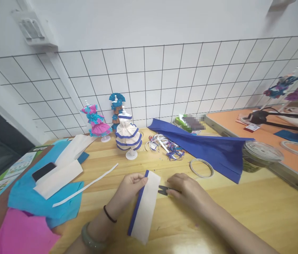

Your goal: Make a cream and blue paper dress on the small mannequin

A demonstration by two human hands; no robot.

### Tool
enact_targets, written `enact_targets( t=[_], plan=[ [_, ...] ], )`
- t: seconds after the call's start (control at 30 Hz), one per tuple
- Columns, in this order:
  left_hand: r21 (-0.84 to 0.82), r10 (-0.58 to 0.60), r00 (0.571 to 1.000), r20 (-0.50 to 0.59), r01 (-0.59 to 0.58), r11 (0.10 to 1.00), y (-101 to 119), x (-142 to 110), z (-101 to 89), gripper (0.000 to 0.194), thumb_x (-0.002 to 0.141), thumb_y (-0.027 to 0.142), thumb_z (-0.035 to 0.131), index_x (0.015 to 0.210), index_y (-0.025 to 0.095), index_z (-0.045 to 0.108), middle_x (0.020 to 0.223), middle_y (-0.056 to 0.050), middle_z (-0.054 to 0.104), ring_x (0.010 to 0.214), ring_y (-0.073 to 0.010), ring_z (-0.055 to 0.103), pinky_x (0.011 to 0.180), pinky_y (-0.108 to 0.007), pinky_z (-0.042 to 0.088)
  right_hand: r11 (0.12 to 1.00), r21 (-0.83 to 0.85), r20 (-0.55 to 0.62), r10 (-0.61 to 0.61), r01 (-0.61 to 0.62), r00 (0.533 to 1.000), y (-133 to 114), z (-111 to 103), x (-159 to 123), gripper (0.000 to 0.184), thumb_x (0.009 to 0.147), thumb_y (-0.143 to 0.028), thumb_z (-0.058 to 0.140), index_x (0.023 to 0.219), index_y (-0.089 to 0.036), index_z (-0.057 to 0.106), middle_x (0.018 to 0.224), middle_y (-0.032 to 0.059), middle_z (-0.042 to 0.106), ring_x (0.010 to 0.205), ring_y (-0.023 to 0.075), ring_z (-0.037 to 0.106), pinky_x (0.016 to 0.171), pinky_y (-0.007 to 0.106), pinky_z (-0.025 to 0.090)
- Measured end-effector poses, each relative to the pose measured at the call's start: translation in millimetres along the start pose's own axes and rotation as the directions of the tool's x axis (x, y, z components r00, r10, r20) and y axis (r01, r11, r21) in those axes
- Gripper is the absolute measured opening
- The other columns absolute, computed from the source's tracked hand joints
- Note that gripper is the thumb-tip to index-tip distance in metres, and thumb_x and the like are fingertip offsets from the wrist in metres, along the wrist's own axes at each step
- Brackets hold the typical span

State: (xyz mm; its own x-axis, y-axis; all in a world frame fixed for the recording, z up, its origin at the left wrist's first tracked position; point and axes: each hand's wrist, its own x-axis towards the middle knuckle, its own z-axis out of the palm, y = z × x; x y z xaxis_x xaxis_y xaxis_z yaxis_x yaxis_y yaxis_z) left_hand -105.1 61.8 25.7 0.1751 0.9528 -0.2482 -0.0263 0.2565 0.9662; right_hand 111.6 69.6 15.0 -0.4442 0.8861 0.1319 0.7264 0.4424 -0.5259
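Observation:
My left hand (135, 183) pinches the top left corner of a white strip (149, 206) with a blue band along its left edge. The strip looks like paper or thin cloth and slants down toward me. Just right of it, my right hand (184, 187) has its fingers around small black thread snips (164, 190). Their blades point left, close to the strip's edge and slightly apart. My palm hides the rest of the snips. Beyond my hands a miniature white dress with blue bands (128, 135) stands upright on a round white base.
Left lie a narrow white strip (85, 187), a black phone (43, 171), white pieces, blue sheets (45, 197) and a pink sheet (22, 233). Behind are scraps (175, 153), a large blue sheet (207, 150), a tape roll (202, 168) and a pink-and-blue mini dress (96, 121).

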Motion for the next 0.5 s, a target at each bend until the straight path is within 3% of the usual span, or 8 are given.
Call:
enact_targets(
  t=[0.13, 0.27, 0.5],
  plan=[
    [-0.16, -0.044, 0.999, -0.019, 0.041, 0.986, -7, 7, -10.2, 0.032, 0.066, 0.038, 0.072, 0.084, 0.013, 0.066, 0.07, -0.002, 0.065, 0.057, -0.009, 0.054, 0.053, -0.019, 0.038, 0.984, -0.174, 0.098, -0.011, 0.028, 0.995, 0, 6, -4, 0.016, 0.08, -0.014, 0.052, 0.087, -0.019, 0.066, 0.086, 0.0074, 0.064, 0.085, 0.0214, 0.058, 0.072, 0.029, 0.042],
    [-0.343, -0.052, 0.999, -0.009, 0.045, 0.938, -14, 12, -15.9, 0.022, 0.068, 0.033, 0.071, 0.074, 0.014, 0.063, 0.062, 0.001, 0.061, 0.053, -0.0072, 0.053, 0.052, -0.018, 0.04, 0.947, -0.313, 0.146, -0.026, 0.071, 0.989, -2, 9, -5, 0.022, 0.086, -0.01, 0.045, 0.081, -0.016, 0.065, 0.08, 0.0079, 0.064, 0.078, 0.0198, 0.06, 0.066, 0.027, 0.04],
    [-0.456, -0.021, 0.999, -0.034, 0.003, 0.89, -19, 18, -17.0, 0.013, 0.069, 0.023, 0.07, 0.07, 0.011, 0.064, 0.063, -0.001, 0.062, 0.057, -0.0078, 0.054, 0.054, -0.017, 0.042, 0.91, -0.41, 0.122, -0.015, 0.064, 0.992, -11, 9, -6, 0.014, 0.082, -0.025, 0.057, 0.079, -0.015, 0.066, 0.082, 0.0088, 0.065, 0.08, 0.0237, 0.06, 0.065, 0.029, 0.041]
  ],
)
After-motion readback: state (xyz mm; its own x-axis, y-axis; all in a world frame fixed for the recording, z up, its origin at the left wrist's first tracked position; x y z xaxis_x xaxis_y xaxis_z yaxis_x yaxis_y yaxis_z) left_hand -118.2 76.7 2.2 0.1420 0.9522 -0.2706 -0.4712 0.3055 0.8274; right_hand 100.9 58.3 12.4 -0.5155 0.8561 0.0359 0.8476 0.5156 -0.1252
